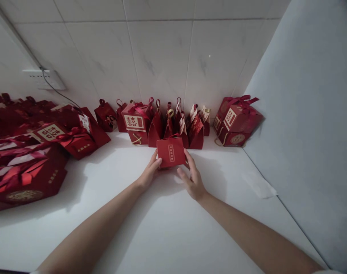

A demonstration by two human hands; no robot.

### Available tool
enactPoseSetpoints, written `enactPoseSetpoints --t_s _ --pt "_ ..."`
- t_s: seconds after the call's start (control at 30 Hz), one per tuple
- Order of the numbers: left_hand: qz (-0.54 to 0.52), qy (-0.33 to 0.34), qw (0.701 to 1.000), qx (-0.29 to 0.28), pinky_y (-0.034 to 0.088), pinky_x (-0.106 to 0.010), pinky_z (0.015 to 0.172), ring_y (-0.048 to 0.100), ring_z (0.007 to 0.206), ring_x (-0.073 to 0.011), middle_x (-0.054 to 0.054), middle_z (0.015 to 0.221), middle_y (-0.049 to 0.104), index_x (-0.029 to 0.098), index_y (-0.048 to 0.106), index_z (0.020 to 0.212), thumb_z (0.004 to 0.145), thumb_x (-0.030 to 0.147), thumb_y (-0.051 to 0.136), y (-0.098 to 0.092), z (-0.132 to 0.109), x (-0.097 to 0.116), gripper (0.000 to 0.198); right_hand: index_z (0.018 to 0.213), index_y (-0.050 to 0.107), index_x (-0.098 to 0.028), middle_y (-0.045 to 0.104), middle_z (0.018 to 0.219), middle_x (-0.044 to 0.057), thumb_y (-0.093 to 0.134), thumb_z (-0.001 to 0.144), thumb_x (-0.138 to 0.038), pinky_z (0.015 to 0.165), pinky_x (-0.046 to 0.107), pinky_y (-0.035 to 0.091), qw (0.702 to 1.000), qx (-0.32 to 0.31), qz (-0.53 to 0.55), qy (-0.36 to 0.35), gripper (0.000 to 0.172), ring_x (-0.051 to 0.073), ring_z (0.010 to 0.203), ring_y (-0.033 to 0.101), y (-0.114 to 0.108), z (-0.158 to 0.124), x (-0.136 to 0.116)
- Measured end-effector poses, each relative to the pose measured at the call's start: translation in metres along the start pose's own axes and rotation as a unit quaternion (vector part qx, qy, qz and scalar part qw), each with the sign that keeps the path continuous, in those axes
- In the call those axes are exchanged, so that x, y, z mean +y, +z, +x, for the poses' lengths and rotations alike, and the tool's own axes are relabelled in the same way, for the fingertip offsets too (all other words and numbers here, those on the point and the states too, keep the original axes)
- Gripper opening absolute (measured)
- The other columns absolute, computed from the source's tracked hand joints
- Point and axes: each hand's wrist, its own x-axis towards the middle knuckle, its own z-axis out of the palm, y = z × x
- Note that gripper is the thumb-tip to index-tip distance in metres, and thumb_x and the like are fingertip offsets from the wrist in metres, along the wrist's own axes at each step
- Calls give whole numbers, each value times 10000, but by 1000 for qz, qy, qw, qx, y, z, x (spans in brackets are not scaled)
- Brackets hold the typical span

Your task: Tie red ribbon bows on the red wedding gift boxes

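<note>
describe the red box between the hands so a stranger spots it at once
On the white counter, a row of red gift bags lines the tiled wall. Just before the row's middle is the small red box, held between left hand and right hand. Alone forward of the row, it bears one narrow upright label.

Left hand [148, 173] and right hand [194, 182] bare, slim fingers [157, 163]. Left forearm [105, 220] and right forearm [247, 232] bare down to the frame's bottom edge. Pale sliver [327, 271] at bottom right corner, maybe a sleeve edge, too small to tell.
</note>
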Motion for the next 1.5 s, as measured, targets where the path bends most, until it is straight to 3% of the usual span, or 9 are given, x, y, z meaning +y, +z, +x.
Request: enactPoseSetpoints --t_s 0.17,0.33,0.57,0.8,0.97,1.1,1.2,1.33,1.5 --pt "-53 -64 997 -1 465 -534 997 626 1115 -373 -179 1127 710 124 606 1261 816 689 480 -6 3 -2 730 1509 298 -325 393 1547 14 501 940 -530 1174 491 315 983 -1 139 121 638 247 1432 358 -3 9 12" --pt "-57 -63 996 -13 474 -511 973 633 1093 -365 -163 1037 739 116 660 1154 799 701 480 -6 1 -4 707 1558 103 -341 390 1548 22 515 937 -535 1171 454 331 977 -85 159 110 770 227 1394 419 -6 9 10" --pt "-58 -74 996 -5 518 -477 895 641 1066 -378 -188 1007 733 98 673 1116 775 738 479 -8 2 -4 751 1553 109 -328 490 1454 85 585 894 -524 1005 475 508 982 -68 134 118 837 265 1247 557 -4 9 9" --pt "-1 -11 991 136 571 -448 830 659 1044 -292 -102 1231 650 239 525 1261 875 545 571 -1 4 -5 495 1499 231 -332 573 1355 95 716 811 -429 880 442 571 982 40 119 139 847 228 1003 674 0 9 27" --pt "75 102 990 58 465 -409 1052 462 1341 -295 -88 1498 438 295 365 1413 731 338 802 3 -2 -5 812 1271 552 -233 675 1168 92 706 809 -453 826 421 572 990 63 44 121 534 239 935 669 -6 12 26" --pt "31 29 999 5 523 -430 953 587 1210 -326 -150 1405 538 246 389 1395 728 381 794 -3 -3 -4 792 1267 569 -256 618 1318 65 613 895 -438 1070 461 442 990 14 112 86 416 257 1222 569 -8 14 16" --pt "-22 -67 997 -29 563 -436 809 698 976 -326 -180 1207 673 181 478 1342 786 592 653 -10 -1 -2 713 1429 418 -311 514 1455 38 566 921 -476 1156 490 345 979 -70 176 79 554 250 1350 471 -6 13 11" --pt "-35 -113 992 -52 557 -418 778 716 849 -319 -188 982 741 97 623 1177 757 723 564 -12 1 1 756 1537 155 -369 463 1499 36 659 863 -472 1147 525 359 964 -133 213 90 848 259 1372 452 -6 14 9" --pt "-64 -119 989 -54 532 -391 768 701 807 -296 -176 993 737 109 634 1168 733 745 545 -10 1 2 776 1524 175 -371 478 1479 59 663 872 -406 1065 533 453 969 -125 193 89 815 279 1305 521 -9 13 10"
